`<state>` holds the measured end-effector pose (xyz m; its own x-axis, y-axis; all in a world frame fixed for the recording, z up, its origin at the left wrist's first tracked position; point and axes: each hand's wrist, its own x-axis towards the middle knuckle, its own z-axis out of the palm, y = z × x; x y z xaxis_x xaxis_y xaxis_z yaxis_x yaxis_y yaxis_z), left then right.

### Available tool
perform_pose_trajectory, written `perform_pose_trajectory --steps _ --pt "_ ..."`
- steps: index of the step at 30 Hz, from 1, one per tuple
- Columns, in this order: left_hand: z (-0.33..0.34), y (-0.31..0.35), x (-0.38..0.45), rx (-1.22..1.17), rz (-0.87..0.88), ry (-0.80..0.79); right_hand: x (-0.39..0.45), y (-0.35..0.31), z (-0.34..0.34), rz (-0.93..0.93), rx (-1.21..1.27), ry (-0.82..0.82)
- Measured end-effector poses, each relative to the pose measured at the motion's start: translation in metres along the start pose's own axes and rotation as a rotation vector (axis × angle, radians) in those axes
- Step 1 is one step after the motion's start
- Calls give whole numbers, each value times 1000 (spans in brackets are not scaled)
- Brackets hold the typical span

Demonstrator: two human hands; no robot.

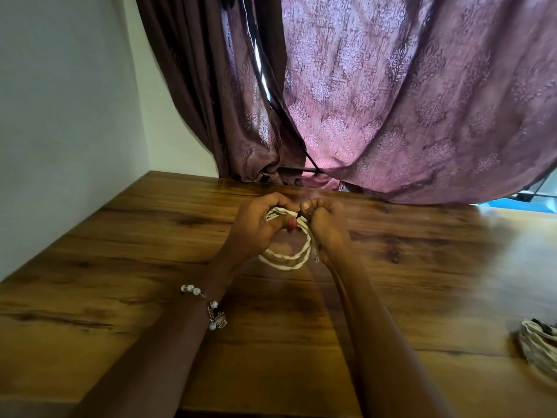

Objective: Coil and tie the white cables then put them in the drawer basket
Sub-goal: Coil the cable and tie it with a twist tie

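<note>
White coiled cable [286, 257] in the grip of left hand [259, 227] and right hand [324, 224], above wooden table [120, 267].

Your forearms are bare, with no sleeves in view. On your left wrist you wear a bracelet [208, 307] of round white beads linked by small metal pieces, with a pale charm hanging from it.

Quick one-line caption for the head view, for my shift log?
Both hands, left hand and right hand, grip a coiled white cable above the wooden table.
</note>
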<state>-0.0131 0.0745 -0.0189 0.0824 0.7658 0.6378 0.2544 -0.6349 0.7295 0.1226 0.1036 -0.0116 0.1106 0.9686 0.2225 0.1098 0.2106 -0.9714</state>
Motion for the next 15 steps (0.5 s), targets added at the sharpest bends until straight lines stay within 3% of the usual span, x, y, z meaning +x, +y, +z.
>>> perform_pose_trajectory --steps 8,15 --pt "8 3 0 341 235 155 -1 -9 2 139 79 30" --pt "18 6 -3 449 331 209 1 -13 -6 469 526 -160"
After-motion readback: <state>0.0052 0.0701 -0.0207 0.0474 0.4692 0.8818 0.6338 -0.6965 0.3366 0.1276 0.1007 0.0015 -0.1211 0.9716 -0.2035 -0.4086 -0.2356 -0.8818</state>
